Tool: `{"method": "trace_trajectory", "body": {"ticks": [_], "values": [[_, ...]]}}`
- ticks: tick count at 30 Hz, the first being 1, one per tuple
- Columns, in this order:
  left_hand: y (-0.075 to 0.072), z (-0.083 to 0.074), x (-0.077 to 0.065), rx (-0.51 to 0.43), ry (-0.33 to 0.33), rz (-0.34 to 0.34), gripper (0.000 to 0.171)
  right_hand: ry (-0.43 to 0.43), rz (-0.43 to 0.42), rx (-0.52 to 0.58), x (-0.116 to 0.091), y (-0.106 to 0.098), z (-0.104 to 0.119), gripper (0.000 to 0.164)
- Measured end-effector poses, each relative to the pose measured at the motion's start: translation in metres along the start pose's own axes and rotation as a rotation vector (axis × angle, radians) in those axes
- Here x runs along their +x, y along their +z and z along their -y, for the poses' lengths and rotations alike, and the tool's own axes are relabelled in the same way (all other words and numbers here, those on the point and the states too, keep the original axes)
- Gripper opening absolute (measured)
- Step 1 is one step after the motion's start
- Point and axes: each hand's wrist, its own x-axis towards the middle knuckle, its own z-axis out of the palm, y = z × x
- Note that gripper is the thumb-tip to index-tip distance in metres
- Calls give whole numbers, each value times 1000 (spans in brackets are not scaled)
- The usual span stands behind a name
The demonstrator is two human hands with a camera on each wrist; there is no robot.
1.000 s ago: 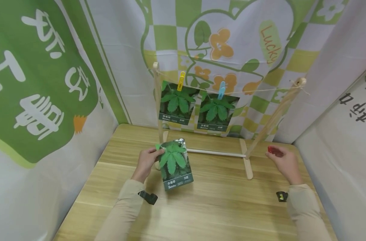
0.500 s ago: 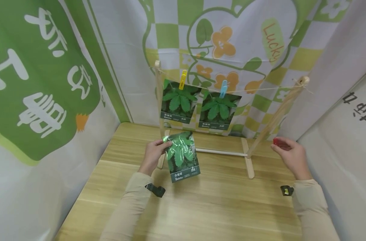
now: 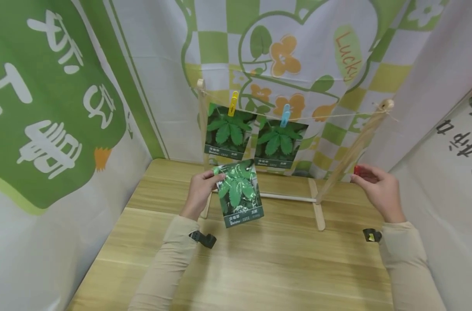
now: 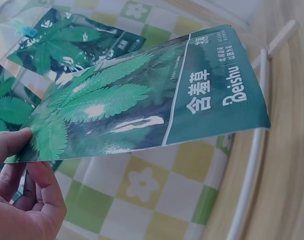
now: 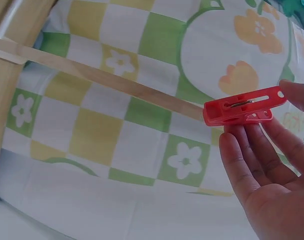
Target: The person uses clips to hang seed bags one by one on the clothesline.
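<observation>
My left hand (image 3: 200, 192) pinches the upper left edge of a green seed packet (image 3: 239, 194) with a leaf picture, held up in front of the wooden rack. In the left wrist view the thumb (image 4: 12, 145) lies over the packet's corner with fingers beneath. Off to the right of the rack, my right hand (image 3: 381, 190) holds a red clothespin (image 5: 241, 106) between thumb and fingertips. Two matching packets hang from the string: the left packet (image 3: 229, 134) under a yellow clothespin (image 3: 233, 103), the right packet (image 3: 280, 144) under a blue clothespin (image 3: 285, 115).
The rack's left post (image 3: 202, 121) and right post (image 3: 356, 149) carry the string (image 3: 333, 116). A white rod (image 3: 286, 197) joins the feet on the wooden table (image 3: 282, 263). A printed curtain (image 3: 212, 47) hangs close behind, with cloth walls on both sides.
My left hand has brought the packet up and to the right, so it now overlaps the lower edges of the hanging packets. My right hand has risen slightly with the red clothespin.
</observation>
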Motion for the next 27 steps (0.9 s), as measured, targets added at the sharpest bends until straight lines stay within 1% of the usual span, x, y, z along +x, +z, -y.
{"method": "trace_trajectory", "body": {"ticks": [3,5,8,11,15,18,22,25,27], "values": [[3,-6,0,7,19,7,19,-14,0,-2,4,-2,4,40],[5,-10,0,29,38,9,17,-25,-2,5,7,-3,8,40],[8,-17,1,52,74,15,26,-48,-11,17,12,-4,14,40],[11,-25,2,57,98,40,34,-79,-25,48,16,-5,21,39],[15,-34,3,56,106,56,30,-127,-40,61,20,-6,31,35],[19,-39,3,51,123,57,26,-125,-55,58,23,-7,36,35],[25,-44,2,50,152,64,32,-114,-86,57,29,-6,43,34],[31,-47,2,57,178,89,38,-129,-105,79,31,-6,48,33],[35,-48,2,57,198,109,38,-140,-115,89,32,-8,53,33]]}}
